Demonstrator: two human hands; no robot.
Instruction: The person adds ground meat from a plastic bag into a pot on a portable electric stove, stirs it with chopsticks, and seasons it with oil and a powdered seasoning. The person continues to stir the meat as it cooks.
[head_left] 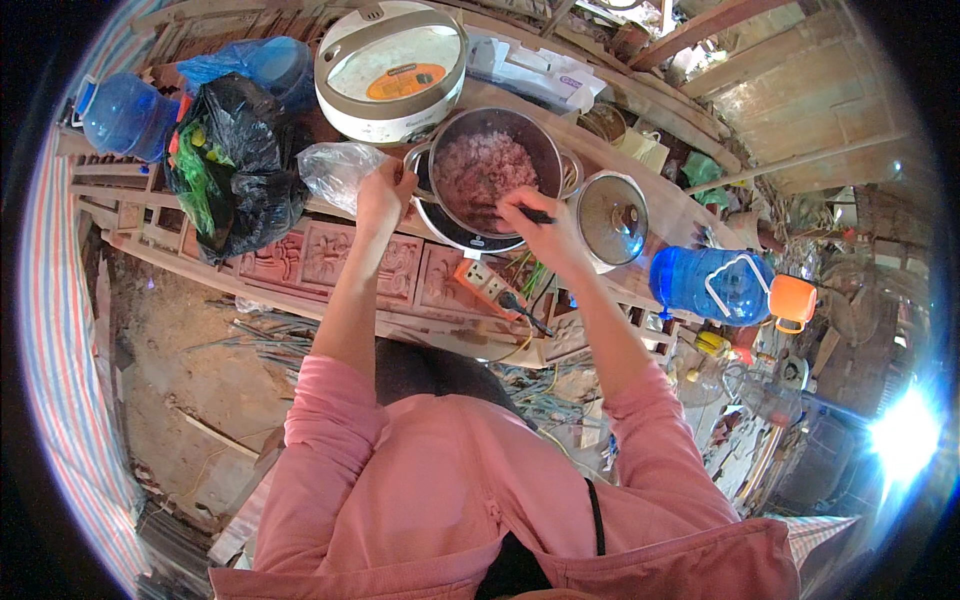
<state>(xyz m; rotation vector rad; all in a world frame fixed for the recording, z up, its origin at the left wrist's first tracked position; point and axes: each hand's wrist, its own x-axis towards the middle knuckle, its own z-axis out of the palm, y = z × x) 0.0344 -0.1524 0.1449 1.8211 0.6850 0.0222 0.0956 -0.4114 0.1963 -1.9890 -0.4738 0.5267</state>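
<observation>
A metal pot sits on a dark round cooktop, with crumbled pinkish ground meat inside. My left hand is closed at the pot's left side handle. Right beside those fingers lies a crumpled clear plastic bag. Over the pot's near right rim, my right hand grips a utensil by its black handle. The utensil's lower end reaches into the meat and its shape is hard to make out. A glass lid rests just right of the pot.
Behind the pot stand a white-and-brown rice cooker and a white box. Black plastic bag and blue water jug are at left. An orange power strip hangs in front; another blue jug and orange cup lie right.
</observation>
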